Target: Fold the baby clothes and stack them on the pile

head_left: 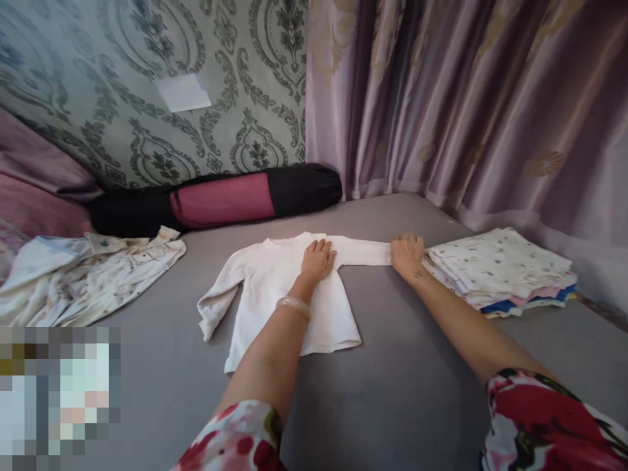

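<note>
A small white long-sleeved shirt (275, 281) lies spread on the grey bed sheet (383, 379). My left hand (318, 260) rests flat on its upper chest, near the right shoulder, with the fingers stretched out. At the end of the right sleeve, my right hand (407, 255) is closed on the cuff, and that sleeve runs straight out sideways. The shirt's left sleeve (220, 297) slants down and is creased near its cuff.
Folded clothes (495, 265) are stacked to the right. Loose printed clothes (98, 281) lie at the left. Along the patterned wall is a long black and pink bag (223, 199). Purple curtains (441, 98) hang behind. The lower left corner is pixelated.
</note>
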A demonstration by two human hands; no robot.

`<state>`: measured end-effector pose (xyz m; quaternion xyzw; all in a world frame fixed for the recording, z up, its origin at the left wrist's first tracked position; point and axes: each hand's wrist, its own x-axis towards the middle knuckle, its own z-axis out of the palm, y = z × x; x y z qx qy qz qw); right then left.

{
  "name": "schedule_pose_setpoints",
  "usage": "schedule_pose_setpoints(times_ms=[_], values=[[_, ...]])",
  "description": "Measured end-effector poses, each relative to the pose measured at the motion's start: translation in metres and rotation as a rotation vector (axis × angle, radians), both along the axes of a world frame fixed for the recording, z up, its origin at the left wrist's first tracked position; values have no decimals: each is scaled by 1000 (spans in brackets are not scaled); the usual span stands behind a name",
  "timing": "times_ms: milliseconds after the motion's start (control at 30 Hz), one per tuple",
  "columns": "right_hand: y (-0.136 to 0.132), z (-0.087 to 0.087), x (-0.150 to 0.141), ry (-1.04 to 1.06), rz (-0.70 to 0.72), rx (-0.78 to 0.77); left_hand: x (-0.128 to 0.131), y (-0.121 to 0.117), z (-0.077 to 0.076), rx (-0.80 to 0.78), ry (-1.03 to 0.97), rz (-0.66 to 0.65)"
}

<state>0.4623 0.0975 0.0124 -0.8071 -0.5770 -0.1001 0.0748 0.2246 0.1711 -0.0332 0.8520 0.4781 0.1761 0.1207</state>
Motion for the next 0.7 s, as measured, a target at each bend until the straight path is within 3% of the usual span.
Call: schedule_pose_setpoints(times_ms=[100, 233, 333, 433, 567, 700], values=[[8, 3, -18, 16, 112, -8, 1, 2, 1, -8, -21, -10], [24, -5, -56, 215, 435, -63, -5, 5, 8, -82, -88, 8], [33, -14, -74, 261, 518, -115, -20, -11, 21, -142, -89, -35], [34, -15, -75, 287, 518, -148, -38, -53, 42, -118, -39, -133], [26, -6, -71, 330, 637, -35, -49, -134, 65, -100, -11, -239], [16, -3, -72, 330, 837, -88, -40, -196, 63, -164, -6, -215]])
